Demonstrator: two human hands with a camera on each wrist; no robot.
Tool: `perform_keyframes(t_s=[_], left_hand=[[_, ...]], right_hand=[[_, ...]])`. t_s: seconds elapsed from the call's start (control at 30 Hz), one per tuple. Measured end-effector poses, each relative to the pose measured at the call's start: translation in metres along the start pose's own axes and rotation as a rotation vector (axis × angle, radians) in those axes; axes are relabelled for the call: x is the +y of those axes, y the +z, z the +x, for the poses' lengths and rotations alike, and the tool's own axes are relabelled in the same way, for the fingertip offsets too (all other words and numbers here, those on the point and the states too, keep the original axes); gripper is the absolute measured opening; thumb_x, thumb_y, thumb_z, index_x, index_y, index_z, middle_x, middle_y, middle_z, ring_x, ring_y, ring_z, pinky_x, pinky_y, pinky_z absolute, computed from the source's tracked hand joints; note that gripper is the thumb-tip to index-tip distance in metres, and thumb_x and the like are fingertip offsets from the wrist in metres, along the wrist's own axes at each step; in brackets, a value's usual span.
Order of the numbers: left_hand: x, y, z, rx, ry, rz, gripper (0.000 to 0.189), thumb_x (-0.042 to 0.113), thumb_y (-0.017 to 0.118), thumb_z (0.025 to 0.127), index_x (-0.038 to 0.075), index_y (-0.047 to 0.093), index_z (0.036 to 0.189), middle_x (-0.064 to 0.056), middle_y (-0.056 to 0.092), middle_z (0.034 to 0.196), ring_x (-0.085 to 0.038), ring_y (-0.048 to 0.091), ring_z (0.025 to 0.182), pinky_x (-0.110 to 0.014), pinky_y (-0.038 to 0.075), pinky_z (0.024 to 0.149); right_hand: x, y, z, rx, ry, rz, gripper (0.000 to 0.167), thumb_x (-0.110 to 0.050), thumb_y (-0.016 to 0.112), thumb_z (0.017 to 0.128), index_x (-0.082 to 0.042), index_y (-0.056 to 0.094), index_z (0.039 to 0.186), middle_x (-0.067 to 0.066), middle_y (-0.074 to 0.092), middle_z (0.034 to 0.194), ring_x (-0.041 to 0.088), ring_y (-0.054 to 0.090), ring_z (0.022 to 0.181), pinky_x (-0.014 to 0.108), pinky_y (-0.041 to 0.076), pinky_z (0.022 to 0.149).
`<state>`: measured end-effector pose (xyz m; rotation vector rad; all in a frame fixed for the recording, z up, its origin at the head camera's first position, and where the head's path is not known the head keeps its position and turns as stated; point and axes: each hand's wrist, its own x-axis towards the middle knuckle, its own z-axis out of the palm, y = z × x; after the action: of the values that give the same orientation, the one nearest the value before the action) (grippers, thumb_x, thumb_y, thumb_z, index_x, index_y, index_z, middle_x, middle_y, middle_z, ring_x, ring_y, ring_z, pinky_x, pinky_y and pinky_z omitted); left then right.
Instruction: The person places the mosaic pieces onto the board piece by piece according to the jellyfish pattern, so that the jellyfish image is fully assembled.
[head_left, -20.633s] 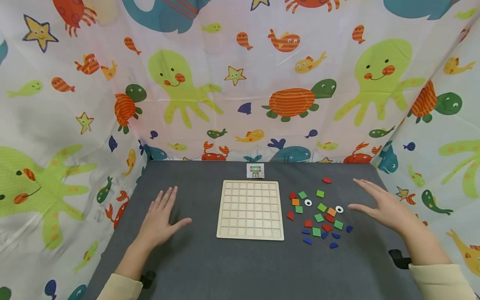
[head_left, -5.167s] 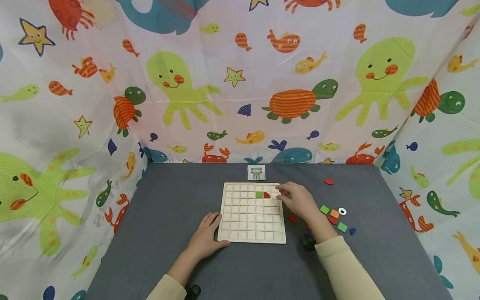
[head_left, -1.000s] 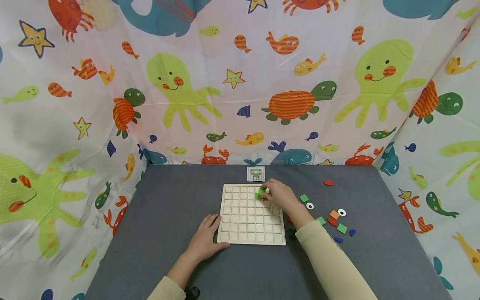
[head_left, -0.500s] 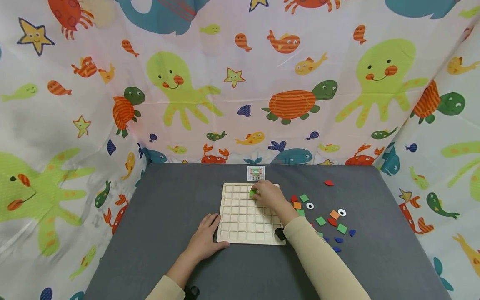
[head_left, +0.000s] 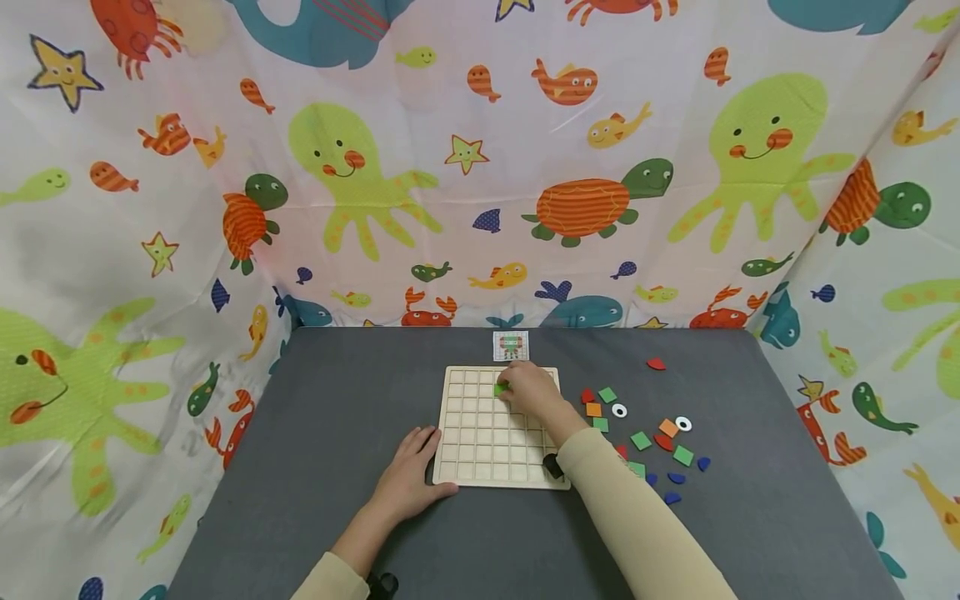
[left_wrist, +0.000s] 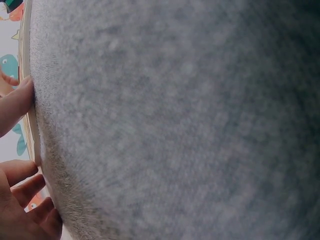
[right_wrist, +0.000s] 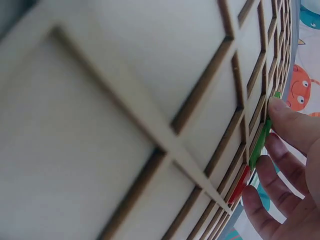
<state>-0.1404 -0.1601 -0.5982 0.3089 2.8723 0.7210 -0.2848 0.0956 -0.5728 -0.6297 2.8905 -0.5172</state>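
A pale wooden grid board (head_left: 468, 442) lies on the grey table. My left hand (head_left: 408, 475) rests at its near left corner, fingers along the left edge and thumb along the front edge. In the left wrist view, the left thumb and fingers touch the board's rim. At the far rows, my right hand (head_left: 528, 390) pinches a green square tile (head_left: 501, 389) close over a cell. The right wrist view shows a second green tile (right_wrist: 260, 145) and a red quarter-round tile (right_wrist: 239, 185) in neighbouring cells. In the head view, my right hand hides these two.
A small printed card (head_left: 511, 346) with a coloured figure lies behind the board. To the right are loose green, orange, blue and red tiles (head_left: 662, 442) and two white rings (head_left: 618, 410). A lone red tile (head_left: 656, 364) lies farther back. A patterned curtain (head_left: 480, 167) closes the back and sides.
Over the last second my right hand has moved left with the green tile, from above the placed tiles to the cell beside them. My left hand has stayed at the board's corner.
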Motion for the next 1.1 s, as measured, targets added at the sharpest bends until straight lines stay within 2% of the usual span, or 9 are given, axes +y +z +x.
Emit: perform_keyframes(t_s=[0.23, 0.4, 0.5, 0.63, 0.8, 1.1], left_hand=[[0.001, -0.002, -0.001, -0.001, 0.007, -0.01, 0.099, 0.053, 0.081, 0.08, 0.009, 0.037, 0.157, -0.013, 0.035, 0.162, -0.038, 0.023, 0.153, -0.059, 0.037, 0.111], [0.0, -0.002, -0.001, -0.001, 0.008, -0.004, 0.1, 0.055, 0.081, 0.08, 0.01, 0.037, 0.157, -0.012, 0.034, 0.162, -0.037, 0.023, 0.153, -0.059, 0.038, 0.111], [0.001, -0.002, -0.001, -0.001, 0.006, -0.004, 0.1, 0.054, 0.081, 0.08, 0.01, 0.037, 0.157, -0.012, 0.034, 0.162, -0.037, 0.023, 0.153, -0.059, 0.038, 0.111], [0.001, -0.001, -0.001, 0.0, 0.003, -0.005, 0.1, 0.054, 0.081, 0.08, 0.009, 0.037, 0.157, -0.012, 0.034, 0.162, -0.037, 0.023, 0.153, -0.059, 0.037, 0.112], [0.0, 0.001, -0.002, -0.013, -0.001, 0.002, 0.1, 0.054, 0.081, 0.08, 0.01, 0.036, 0.158, -0.012, 0.034, 0.162, -0.037, 0.023, 0.153, -0.058, 0.038, 0.111], [0.0, 0.001, -0.001, -0.002, -0.004, 0.008, 0.1, 0.055, 0.081, 0.08, 0.01, 0.037, 0.157, -0.011, 0.034, 0.162, -0.036, 0.023, 0.153, -0.058, 0.038, 0.111]], right_hand=[[-0.005, -0.005, -0.002, -0.003, 0.012, 0.0, 0.037, -0.029, 0.077, 0.092, -0.018, 0.071, 0.127, 0.004, 0.069, 0.12, 0.027, 0.062, 0.114, 0.058, 0.047, 0.101], [-0.008, -0.012, -0.009, 0.003, 0.011, 0.047, 0.039, -0.026, 0.076, 0.092, -0.016, 0.069, 0.13, 0.008, 0.063, 0.134, 0.031, 0.058, 0.125, 0.051, 0.051, 0.099], [-0.009, -0.017, -0.014, 0.02, 0.011, 0.07, 0.04, -0.026, 0.074, 0.094, -0.016, 0.068, 0.132, 0.009, 0.059, 0.141, 0.032, 0.054, 0.131, 0.051, 0.05, 0.101], [-0.01, -0.025, -0.022, 0.061, -0.001, 0.115, 0.038, -0.024, 0.073, 0.094, -0.017, 0.068, 0.132, 0.009, 0.06, 0.139, 0.029, 0.061, 0.122, 0.051, 0.054, 0.094], [-0.006, -0.033, -0.034, 0.107, -0.008, 0.157, 0.034, -0.023, 0.074, 0.094, -0.017, 0.07, 0.127, 0.004, 0.065, 0.127, 0.024, 0.067, 0.107, 0.045, 0.057, 0.082], [0.017, -0.051, -0.054, 0.155, 0.051, 0.257, 0.033, -0.023, 0.072, 0.096, -0.017, 0.071, 0.127, 0.004, 0.068, 0.118, 0.021, 0.064, 0.098, 0.042, 0.054, 0.078]])
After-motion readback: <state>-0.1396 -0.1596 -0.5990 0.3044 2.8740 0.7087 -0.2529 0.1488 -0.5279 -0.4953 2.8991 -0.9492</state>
